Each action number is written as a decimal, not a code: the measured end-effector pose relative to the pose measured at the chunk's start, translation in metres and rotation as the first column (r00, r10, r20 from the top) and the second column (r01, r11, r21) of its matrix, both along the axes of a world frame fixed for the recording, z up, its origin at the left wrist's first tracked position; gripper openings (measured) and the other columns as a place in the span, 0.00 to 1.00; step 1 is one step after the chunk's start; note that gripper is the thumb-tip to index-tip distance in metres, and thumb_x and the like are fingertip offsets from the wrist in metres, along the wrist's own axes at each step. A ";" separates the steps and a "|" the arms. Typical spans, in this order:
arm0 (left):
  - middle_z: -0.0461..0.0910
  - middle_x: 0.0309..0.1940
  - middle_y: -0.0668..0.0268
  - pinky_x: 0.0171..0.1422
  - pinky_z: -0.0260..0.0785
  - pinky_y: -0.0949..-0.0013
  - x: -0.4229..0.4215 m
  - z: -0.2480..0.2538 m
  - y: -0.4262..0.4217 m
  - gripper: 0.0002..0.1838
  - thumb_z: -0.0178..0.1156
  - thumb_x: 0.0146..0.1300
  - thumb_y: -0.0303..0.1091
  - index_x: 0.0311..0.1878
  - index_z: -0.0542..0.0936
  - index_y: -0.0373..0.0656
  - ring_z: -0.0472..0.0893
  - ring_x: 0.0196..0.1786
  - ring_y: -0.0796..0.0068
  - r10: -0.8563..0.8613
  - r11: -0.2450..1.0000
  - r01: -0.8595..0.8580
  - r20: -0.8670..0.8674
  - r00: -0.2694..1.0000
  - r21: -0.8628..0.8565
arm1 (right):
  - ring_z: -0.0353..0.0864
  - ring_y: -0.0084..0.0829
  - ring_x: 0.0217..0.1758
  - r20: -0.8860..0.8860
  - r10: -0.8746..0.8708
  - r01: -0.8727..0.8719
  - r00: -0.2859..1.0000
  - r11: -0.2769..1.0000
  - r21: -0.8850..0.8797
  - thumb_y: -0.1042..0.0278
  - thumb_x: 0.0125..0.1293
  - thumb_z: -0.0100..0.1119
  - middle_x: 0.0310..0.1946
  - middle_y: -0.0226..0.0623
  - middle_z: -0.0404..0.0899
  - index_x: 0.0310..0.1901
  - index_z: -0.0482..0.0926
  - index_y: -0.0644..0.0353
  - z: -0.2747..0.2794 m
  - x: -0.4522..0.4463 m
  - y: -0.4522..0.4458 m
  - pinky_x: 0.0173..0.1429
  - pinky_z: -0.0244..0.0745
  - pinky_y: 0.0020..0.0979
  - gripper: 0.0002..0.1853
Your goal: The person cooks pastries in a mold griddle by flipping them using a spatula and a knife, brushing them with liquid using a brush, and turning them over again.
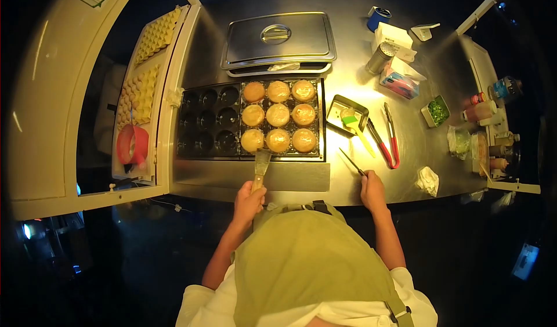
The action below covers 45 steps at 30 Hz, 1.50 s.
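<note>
My left hand (249,202) is closed around the wooden handle of a scraper (262,163). Its flat metal blade reaches the front edge of the griddle pan (210,117), by the nearest row of round golden cakes (278,116). Those cakes sit in the pan's right-hand wells, while the dark wells on the left hold none. In my right hand (372,191) is a thin pointed tool (351,161) with a dark handle, its tip pointing up and left over the steel table. I cannot tell whether it is a pick or a narrow knife.
A lidded steel tray (278,37) stands behind the pan. To the right lie a black dish (346,116) with a green brush (350,120), red-handled tongs (389,144) and crumpled tissue (427,182). Chopped greens (436,111) and a pink container (132,145) flank the worktop.
</note>
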State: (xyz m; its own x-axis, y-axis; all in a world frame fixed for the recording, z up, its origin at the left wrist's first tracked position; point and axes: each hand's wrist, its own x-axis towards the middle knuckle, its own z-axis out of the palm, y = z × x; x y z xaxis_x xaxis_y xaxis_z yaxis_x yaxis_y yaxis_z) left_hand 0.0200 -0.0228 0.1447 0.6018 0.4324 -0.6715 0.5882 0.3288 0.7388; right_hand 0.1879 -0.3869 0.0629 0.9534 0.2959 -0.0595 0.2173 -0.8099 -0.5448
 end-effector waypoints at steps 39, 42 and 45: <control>0.76 0.21 0.68 0.23 0.64 0.68 0.157 -0.031 0.056 0.08 0.58 0.72 0.36 0.39 0.77 0.43 0.64 0.15 0.79 -0.385 0.832 0.395 0.107 0.917 -0.389 | 0.77 0.24 0.24 -0.560 -0.025 0.138 0.828 0.977 0.160 0.61 0.66 0.65 0.25 0.32 0.87 0.36 0.92 0.60 0.093 0.188 0.129 0.33 0.73 0.31 0.13; 0.76 0.21 0.68 0.23 0.63 0.68 0.169 -0.035 0.047 0.08 0.58 0.73 0.36 0.41 0.78 0.42 0.63 0.15 0.79 -0.412 0.819 0.405 0.076 0.908 -0.407 | 0.73 0.19 0.21 -0.397 0.047 0.099 0.916 0.936 0.339 0.64 0.69 0.66 0.22 0.29 0.84 0.31 0.89 0.63 0.077 0.166 0.127 0.28 0.67 0.26 0.13; 0.75 0.20 0.69 0.23 0.64 0.68 0.172 -0.039 0.043 0.08 0.56 0.74 0.36 0.45 0.74 0.41 0.64 0.14 0.80 -0.370 0.822 0.349 0.044 0.928 -0.451 | 0.77 0.19 0.24 -0.408 0.069 0.085 0.911 0.934 0.348 0.63 0.69 0.66 0.22 0.29 0.85 0.33 0.90 0.63 0.077 0.150 0.131 0.32 0.71 0.27 0.12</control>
State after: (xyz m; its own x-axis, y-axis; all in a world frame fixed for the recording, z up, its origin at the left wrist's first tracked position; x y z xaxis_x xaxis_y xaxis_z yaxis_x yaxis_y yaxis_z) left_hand 0.1921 0.0201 0.1055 0.6219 -0.1586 -0.7668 0.7569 0.3729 0.5367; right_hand 0.3382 -0.2554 0.1400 0.8691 0.3631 -0.3358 -0.0914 -0.5493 -0.8306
